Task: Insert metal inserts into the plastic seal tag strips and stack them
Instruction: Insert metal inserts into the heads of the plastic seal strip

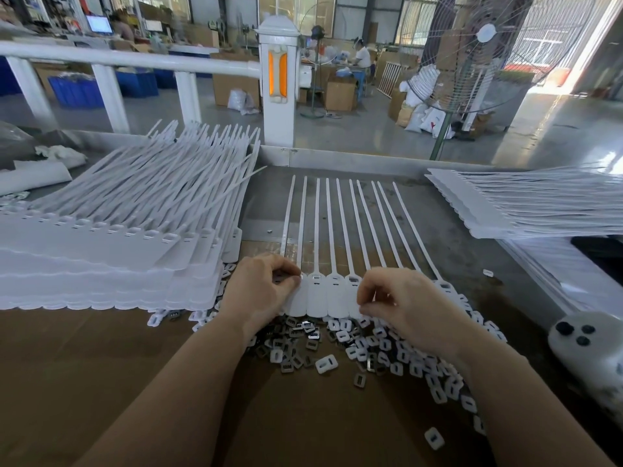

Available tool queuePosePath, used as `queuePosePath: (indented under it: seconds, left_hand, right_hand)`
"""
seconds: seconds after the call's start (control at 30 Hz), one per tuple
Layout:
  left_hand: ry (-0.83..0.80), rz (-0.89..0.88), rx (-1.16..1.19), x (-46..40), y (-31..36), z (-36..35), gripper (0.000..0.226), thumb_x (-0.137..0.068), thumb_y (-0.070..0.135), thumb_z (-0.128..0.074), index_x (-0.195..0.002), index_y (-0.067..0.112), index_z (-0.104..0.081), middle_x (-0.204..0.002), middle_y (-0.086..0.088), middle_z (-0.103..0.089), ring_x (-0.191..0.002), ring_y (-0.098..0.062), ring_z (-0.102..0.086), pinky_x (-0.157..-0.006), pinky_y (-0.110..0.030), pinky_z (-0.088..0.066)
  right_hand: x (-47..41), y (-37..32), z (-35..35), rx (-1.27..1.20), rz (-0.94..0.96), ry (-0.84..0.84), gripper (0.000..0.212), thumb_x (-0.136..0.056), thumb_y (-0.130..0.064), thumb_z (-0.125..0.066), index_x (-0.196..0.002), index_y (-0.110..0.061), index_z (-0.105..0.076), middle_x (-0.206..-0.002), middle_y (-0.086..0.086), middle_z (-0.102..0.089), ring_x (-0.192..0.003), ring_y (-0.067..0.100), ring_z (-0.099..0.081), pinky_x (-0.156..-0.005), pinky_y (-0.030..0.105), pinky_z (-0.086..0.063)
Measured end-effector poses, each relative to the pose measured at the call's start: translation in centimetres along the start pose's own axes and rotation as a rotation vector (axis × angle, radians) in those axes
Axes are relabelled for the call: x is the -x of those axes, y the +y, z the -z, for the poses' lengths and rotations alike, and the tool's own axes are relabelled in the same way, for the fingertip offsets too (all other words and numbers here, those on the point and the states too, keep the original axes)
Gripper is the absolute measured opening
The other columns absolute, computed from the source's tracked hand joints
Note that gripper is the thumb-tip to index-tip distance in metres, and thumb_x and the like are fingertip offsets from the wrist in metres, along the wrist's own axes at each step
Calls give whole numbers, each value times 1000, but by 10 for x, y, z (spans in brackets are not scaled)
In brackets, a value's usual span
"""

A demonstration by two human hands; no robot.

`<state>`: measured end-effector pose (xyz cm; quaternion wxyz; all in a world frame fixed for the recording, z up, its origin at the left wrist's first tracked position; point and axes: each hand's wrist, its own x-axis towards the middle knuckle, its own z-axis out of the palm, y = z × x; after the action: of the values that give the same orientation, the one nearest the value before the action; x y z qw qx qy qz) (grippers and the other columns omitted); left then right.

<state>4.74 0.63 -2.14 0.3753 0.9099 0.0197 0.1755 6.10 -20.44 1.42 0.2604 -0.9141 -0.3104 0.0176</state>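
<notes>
At the far left, a tall stack of white plastic seal tag strips point(111, 244) lies on the workbench, its flat tag ends facing the person and its long thin tails fanning up and away toward a white railing post with an orange panel point(278, 79). Just right of that stack, the left hand point(259, 291) rests on the left end of a joined white plastic strip of seal tags point(320, 298) lying flat in the middle of the bench; its fingers are curled and appear to pinch something small at the head of the leftmost tag, though what they pinch cannot be made out. The strip's narrow tails run straight away from the person across the grey metal bench surface point(455, 224). The right hand point(401, 305) lies over the strip's right part, fingers bent down and fingertips gripping the lower edge of a tag. Below both hands, a loose pile of small metal inserts and white plastic caps point(364, 345) is scattered over brown cardboard point(101, 365), touching the strip's near edge. At the far right sits a second stack of white seal tag strips point(526, 203), with a standing fan point(485, 52) behind it.
</notes>
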Motion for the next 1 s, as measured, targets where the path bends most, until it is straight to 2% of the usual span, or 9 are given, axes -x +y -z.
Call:
queuePosePath:
  seconds: [0.07,0.2,0.33,0.57,0.67,0.8,0.9,1.0]
  left_hand:
    - [-4,0,-1,0,0,0,11,-83,16,-67,-92,20,-71,-81,16,-57,-76,7,-51,-66,3,-36]
    - [-9,3,11,-1,-2,0,11,-83,17,-67,-92,21,-71,-86,12,-60,-81,3,-53,-69,-1,-36]
    - [-4,7,10,-2,-3,-1,10,-83,18,-68,-92,21,-71,-85,13,-60,-79,4,-52,-68,0,-36]
    - [-4,5,-8,-1,-3,-1,11,-83,19,-67,-93,22,-71,-86,13,-60,-80,3,-53,-67,2,-36]
    - [-2,-2,0,-1,-3,-1,11,-83,19,-67,-93,21,-71,-85,14,-59,-76,6,-51,-67,6,-34]
    - [-10,-9,-8,-1,-2,-1,12,-83,19,-67,-94,22,-71,-86,15,-59,-77,7,-51,-67,0,-36]
    - [-12,-13,-14,-1,-2,0,13,-84,19,-67,-95,22,-71,-85,17,-57,-77,10,-49,-67,2,-36]
    - [-13,-17,-17,-1,-2,0,12,-84,19,-66,-95,22,-71,-84,18,-56,-76,11,-48,-68,4,-35]
  right_hand:
    - [-5,-1,-3,-76,-19,94,20,-84,-15,-66,-78,-31,-56,-81,-14,-61,-78,-1,-58,-75,16,-49]
    - [-16,-2,-7,-194,-84,236,13,-84,-10,-67,-87,-23,-65,-82,-14,-64,-79,-2,-60,-75,10,-48]
    - [-25,1,-7,-246,-137,286,12,-84,-9,-67,-92,-16,-71,-80,-13,-66,-75,-6,-62,-69,2,-45]
    - [-35,7,-13,-349,-188,335,13,-84,-7,-66,-91,-16,-72,-79,-15,-67,-74,-8,-62,-67,2,-45]
    - [-35,12,-19,-326,-209,365,14,-85,-7,-65,-92,-16,-72,-79,-13,-67,-76,-3,-62,-68,4,-45]
    - [-35,15,-22,-280,-200,410,14,-85,-5,-64,-91,-16,-71,-81,-7,-67,-79,3,-62,-74,12,-48]
    - [-35,16,-23,-261,-189,434,14,-85,-5,-64,-92,-14,-71,-82,-4,-68,-79,5,-63,-74,12,-47]
    - [-34,17,-23,-259,-181,448,14,-85,-4,-64,-93,-13,-71,-84,-3,-68,-80,7,-64,-77,17,-49]
